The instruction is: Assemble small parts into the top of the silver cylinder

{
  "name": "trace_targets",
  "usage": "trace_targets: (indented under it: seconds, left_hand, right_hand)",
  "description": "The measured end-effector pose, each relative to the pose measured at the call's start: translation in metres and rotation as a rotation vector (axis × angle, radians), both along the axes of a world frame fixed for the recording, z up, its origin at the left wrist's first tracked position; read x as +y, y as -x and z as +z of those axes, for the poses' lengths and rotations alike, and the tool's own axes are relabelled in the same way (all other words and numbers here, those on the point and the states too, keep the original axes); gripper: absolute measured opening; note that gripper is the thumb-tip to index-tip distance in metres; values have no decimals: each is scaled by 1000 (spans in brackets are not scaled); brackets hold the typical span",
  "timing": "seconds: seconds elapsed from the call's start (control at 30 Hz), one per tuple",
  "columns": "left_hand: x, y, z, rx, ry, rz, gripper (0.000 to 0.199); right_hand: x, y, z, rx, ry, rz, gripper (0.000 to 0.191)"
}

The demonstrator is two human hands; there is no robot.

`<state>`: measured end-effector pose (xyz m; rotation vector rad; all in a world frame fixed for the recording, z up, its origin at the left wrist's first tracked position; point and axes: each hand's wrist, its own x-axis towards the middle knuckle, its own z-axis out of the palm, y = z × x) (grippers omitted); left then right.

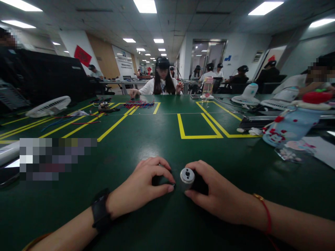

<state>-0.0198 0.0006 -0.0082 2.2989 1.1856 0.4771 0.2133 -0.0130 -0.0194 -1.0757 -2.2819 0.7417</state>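
Observation:
My right hand grips a short silver metal cylinder between thumb and fingers. The cylinder stands upright, and its round top face has a dark centre hole with smaller holes beside it. Just left of it, my left hand pinches a tiny metal piece between thumb and forefinger. The piece is too small to name, and the fingertips partly cover it. A narrow gap separates it from the cylinder. Both hands are low over the green tabletop.
Yellow tape lines mark the table ahead. To the right stand a light-blue bottle and a small clear bag. A white fan lies at left, near loose wires. Across the table sits a person beside a wire bundle.

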Motion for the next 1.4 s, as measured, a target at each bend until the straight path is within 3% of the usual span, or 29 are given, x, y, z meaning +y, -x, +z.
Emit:
trace_targets:
  seconds: [0.2, 0.37, 0.5, 0.8, 1.17, 1.27, 1.4]
  left_hand:
    - [3, -1, 3, -205, 36, 87, 13]
    - [2, -2, 10, -323, -67, 219, 15]
    - [-4, -9, 14, -400, -154, 190, 14]
    - [-9, -26, 8, -366, -81, 83, 21]
    - [-11, -26, 14, -291, -107, -12, 24]
    - [-11, -23, 14, -304, -58, 0, 26]
    - [-7, -16, 12, -347, 18, 122, 26]
  right_hand:
    - [1, 0, -1, -3, 7, -11, 37]
    - [1, 0, 1, -22, 6, -3, 37]
    - [1, 1, -1, -24, -14, -3, 37]
    - [2, 3, -1, -9, -61, 26, 37]
    - [2, 3, -1, -22, -70, 29, 35]
    - [2, 2, 0, -20, -61, 26, 35]
    - [2, 1, 0, -23, -40, 21, 37]
